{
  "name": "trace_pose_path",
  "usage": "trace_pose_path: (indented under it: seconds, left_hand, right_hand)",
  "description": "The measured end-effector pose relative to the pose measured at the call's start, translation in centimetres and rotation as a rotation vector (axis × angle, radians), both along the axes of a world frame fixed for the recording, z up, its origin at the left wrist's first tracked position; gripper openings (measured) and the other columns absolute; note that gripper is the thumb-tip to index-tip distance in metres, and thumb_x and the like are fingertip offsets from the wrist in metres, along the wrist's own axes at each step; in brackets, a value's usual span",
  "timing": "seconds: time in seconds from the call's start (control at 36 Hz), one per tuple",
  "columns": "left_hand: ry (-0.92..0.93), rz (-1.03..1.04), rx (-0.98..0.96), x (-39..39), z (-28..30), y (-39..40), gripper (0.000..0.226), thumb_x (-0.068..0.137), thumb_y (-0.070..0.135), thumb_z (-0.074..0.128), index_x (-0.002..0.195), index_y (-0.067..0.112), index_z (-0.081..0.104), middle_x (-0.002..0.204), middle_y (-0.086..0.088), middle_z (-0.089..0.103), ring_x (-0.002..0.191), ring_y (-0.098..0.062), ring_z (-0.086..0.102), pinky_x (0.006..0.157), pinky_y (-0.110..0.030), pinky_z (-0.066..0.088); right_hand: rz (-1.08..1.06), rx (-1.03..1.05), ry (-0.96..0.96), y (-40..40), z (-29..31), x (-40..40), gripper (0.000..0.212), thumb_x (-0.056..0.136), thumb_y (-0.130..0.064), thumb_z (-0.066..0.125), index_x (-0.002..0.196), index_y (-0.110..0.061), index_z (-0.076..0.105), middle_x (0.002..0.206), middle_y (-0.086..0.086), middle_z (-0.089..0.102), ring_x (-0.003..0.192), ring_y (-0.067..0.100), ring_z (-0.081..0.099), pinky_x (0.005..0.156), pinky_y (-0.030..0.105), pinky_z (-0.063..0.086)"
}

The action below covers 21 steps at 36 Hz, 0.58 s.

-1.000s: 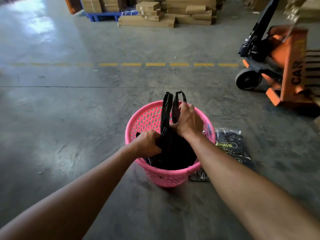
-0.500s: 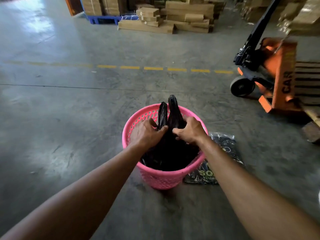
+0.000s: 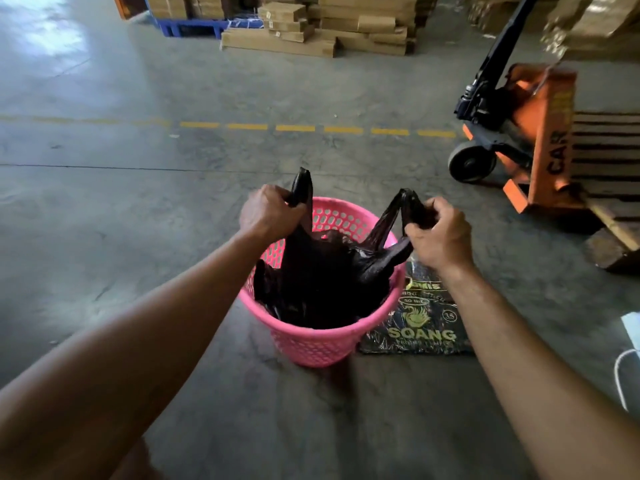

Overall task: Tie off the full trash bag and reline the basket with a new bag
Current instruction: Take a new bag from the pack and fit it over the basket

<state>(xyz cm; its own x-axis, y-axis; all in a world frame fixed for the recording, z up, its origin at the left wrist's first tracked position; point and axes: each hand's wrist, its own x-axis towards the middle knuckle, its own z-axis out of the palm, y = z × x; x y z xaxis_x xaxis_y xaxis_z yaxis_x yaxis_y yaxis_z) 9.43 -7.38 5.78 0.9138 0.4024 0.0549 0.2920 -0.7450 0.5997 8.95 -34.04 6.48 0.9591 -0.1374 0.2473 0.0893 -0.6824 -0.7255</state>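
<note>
A pink perforated plastic basket (image 3: 313, 342) stands on the concrete floor with a black trash bag (image 3: 322, 282) inside it. My left hand (image 3: 268, 213) grips the bag's left handle, which pokes up above my fist over the basket's far-left rim. My right hand (image 3: 438, 233) grips the right handle over the right rim. The two handles are pulled apart, and the bag's top is stretched between them. A flat black pack of new bags (image 3: 417, 322) with yellow-green print lies on the floor against the basket's right side.
An orange pallet jack (image 3: 526, 133) with a wooden pallet stands at the right. Stacked cardboard boxes (image 3: 332, 26) and a blue pallet (image 3: 194, 26) line the far wall. A dashed yellow line (image 3: 294, 128) crosses the floor beyond the basket. A white object (image 3: 628, 344) sits at the right edge.
My hands held both handles together above the basket's middle. They have since moved apart, left hand to the left and right hand to the right, each pulling one handle outward.
</note>
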Motion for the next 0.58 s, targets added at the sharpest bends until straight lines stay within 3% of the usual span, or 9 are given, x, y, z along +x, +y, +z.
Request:
trace_pose_path:
  seconds: [0.08,0.17,0.22,0.28,0.33,0.39,0.44,0.5,0.58]
  left_hand:
    - [-0.052,-0.007,-0.162,-1.2,0.8,2.2,0.031,0.067,0.042,0.065,0.089,0.022,0.076,0.073,-0.002,0.069,0.082,-0.026,0.072,0.065,-0.034,0.05]
    - [-0.148,0.039,-0.388,-2.9,0.9,4.1,0.027,0.065,0.032,0.066,0.092,0.031,0.064,0.079,0.0,0.07,0.077,-0.024,0.068,0.079,-0.043,0.059]
    - [-0.237,0.066,-0.535,-4.5,1.1,4.9,0.03,0.077,0.019,0.068,0.1,0.032,0.054,0.088,-0.01,0.071,0.072,-0.024,0.066,0.078,-0.045,0.062]
    - [-0.316,0.035,-0.605,-6.3,1.1,5.8,0.036,0.089,0.008,0.063,0.114,0.026,0.043,0.091,-0.016,0.071,0.067,-0.022,0.067,0.069,-0.036,0.062]
    - [-0.37,-0.017,-0.587,-8.0,0.8,6.9,0.043,0.09,0.006,0.059,0.117,0.033,0.038,0.087,-0.017,0.074,0.067,-0.029,0.071,0.071,-0.036,0.06]
    - [-0.364,-0.07,-0.554,-9.1,0.2,8.1,0.042,0.09,0.004,0.056,0.106,0.042,0.047,0.079,-0.01,0.074,0.061,-0.03,0.07,0.07,-0.037,0.056]
    - [-0.307,-0.126,-0.449,-9.9,-0.8,9.2,0.043,0.084,0.002,0.048,0.086,0.041,0.065,0.071,0.005,0.07,0.049,-0.013,0.062,0.06,-0.031,0.049]
    - [-0.221,-0.164,-0.283,-10.6,-2.0,10.0,0.042,0.074,0.009,0.044,0.069,0.039,0.073,0.069,0.009,0.071,0.055,-0.003,0.061,0.062,-0.03,0.049]
    - [0.009,-0.17,-0.06,-11.7,-3.1,10.6,0.032,0.078,0.022,0.055,0.068,0.045,0.073,0.079,0.006,0.072,0.07,-0.013,0.065,0.068,-0.034,0.052]
  right_hand:
    - [0.08,0.162,0.014,0.1,0.7,0.5,0.032,0.068,-0.027,0.068,0.099,-0.022,0.06,0.08,0.003,0.072,0.079,0.028,0.072,0.075,0.045,0.058]
    - [0.229,0.337,0.021,0.2,1.1,0.7,0.044,0.079,-0.014,0.068,0.118,-0.022,0.049,0.085,0.028,0.069,0.067,0.033,0.069,0.067,0.05,0.057]
    - [0.334,0.239,-0.038,0.1,1.3,0.7,0.043,0.086,-0.007,0.064,0.122,-0.022,0.046,0.091,0.023,0.069,0.068,0.031,0.071,0.067,0.044,0.058]
    - [0.401,0.006,-0.097,-0.4,1.4,0.8,0.035,0.087,-0.001,0.056,0.113,-0.024,0.057,0.095,0.01,0.066,0.078,0.026,0.069,0.074,0.037,0.056]
    - [0.428,-0.217,-0.074,-1.3,0.9,1.0,0.036,0.083,0.003,0.05,0.091,-0.026,0.071,0.093,0.009,0.061,0.084,0.025,0.063,0.077,0.032,0.048]
    - [0.376,-0.354,-0.036,-2.2,0.3,1.0,0.034,0.08,0.0,0.052,0.077,-0.025,0.076,0.088,0.011,0.064,0.081,0.029,0.064,0.073,0.029,0.047]
    - [0.253,-0.391,-0.013,-3.3,-0.2,0.8,0.023,0.081,-0.007,0.061,0.082,-0.02,0.08,0.09,0.013,0.074,0.082,0.033,0.07,0.074,0.027,0.048]
    - [0.129,-0.382,0.041,-4.5,-0.7,0.9,0.016,0.08,-0.016,0.073,0.093,-0.015,0.081,0.096,0.013,0.079,0.087,0.031,0.073,0.079,0.029,0.052]
    - [0.066,-0.396,0.164,-5.7,-1.5,0.8,0.033,0.074,-0.014,0.077,0.107,-0.012,0.079,0.105,0.017,0.078,0.098,0.035,0.073,0.09,0.036,0.056]
